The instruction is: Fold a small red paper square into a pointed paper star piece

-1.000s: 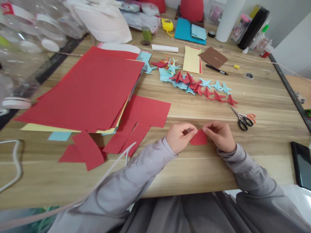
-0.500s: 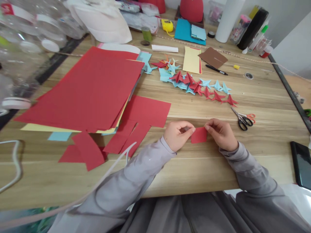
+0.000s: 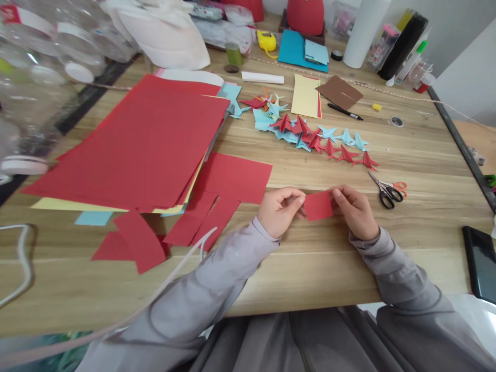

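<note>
A small red piece of paper [image 3: 318, 205] is held up between my two hands, a little above the wooden table. My left hand [image 3: 279, 209] pinches its left edge between thumb and fingers. At the opposite edge, my right hand [image 3: 353, 211] grips the paper the same way, its fingertips partly hidden behind it. Beyond the hands lie folded red paper cranes [image 3: 347, 154] and light blue ones [image 3: 346, 136] in rows. Scissors [image 3: 387, 192] with black handles rest to the right of my right hand.
Large red sheets [image 3: 143, 139] are stacked at the left, with red paper strips [image 3: 194, 217] beside them. A black pen [image 3: 344, 111], a brown sheet [image 3: 340, 93] and a yellow tape measure [image 3: 267, 42] lie farther back. A phone [image 3: 479, 261] sits at the right edge.
The red paper has been raised slightly and turned, with more of its face showing between the hands. My left hand has shifted a little left and up.
</note>
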{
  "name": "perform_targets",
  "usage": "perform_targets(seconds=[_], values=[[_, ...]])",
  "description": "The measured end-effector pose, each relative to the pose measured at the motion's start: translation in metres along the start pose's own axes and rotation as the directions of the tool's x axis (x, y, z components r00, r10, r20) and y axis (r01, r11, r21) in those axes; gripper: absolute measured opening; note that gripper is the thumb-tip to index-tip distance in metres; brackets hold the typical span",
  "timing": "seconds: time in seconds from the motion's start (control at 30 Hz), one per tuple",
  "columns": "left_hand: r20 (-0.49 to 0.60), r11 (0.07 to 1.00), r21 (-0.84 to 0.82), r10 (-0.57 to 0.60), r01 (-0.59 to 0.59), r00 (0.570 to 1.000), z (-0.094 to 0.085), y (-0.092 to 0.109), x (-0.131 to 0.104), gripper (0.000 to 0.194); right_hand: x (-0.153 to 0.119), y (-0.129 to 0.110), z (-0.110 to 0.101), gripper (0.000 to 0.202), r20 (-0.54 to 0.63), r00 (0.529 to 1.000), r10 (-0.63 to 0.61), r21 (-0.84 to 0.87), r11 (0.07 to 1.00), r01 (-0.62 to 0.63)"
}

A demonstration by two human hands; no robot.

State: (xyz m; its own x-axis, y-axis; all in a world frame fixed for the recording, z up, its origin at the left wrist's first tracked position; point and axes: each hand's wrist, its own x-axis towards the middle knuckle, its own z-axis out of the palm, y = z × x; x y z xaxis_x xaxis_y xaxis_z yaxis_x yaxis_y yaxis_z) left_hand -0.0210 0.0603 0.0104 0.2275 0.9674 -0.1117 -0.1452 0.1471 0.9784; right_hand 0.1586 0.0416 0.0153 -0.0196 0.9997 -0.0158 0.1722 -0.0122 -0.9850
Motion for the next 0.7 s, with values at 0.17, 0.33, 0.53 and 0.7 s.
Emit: perform_targets(seconds=[0.17,0.33,0.53,0.7], values=[[-0.025,0.998,0.053,0.039,-0.038,0.999,-0.001,-0.004,0.002,0.019,-0.003,-0.001,0.003,0.028,0.082,0.996,-0.026,-0.118,0.992,0.035],[0.085,0.955,0.217,0.186,-0.201,0.979,0.000,-0.007,0.001,0.014,-0.007,-0.002,0.005,0.018,0.165,0.971,-0.175,-0.279,0.936,0.216],[0.163,0.897,0.292,0.296,-0.332,0.941,0.000,-0.007,0.000,0.010,-0.011,-0.005,0.007,0.014,0.218,0.926,-0.308,-0.447,0.812,0.376],[0.158,0.911,0.267,0.280,-0.314,0.947,-0.001,-0.010,0.001,0.009,-0.011,-0.006,0.005,0.011,0.170,0.939,-0.300,-0.443,0.828,0.344]])
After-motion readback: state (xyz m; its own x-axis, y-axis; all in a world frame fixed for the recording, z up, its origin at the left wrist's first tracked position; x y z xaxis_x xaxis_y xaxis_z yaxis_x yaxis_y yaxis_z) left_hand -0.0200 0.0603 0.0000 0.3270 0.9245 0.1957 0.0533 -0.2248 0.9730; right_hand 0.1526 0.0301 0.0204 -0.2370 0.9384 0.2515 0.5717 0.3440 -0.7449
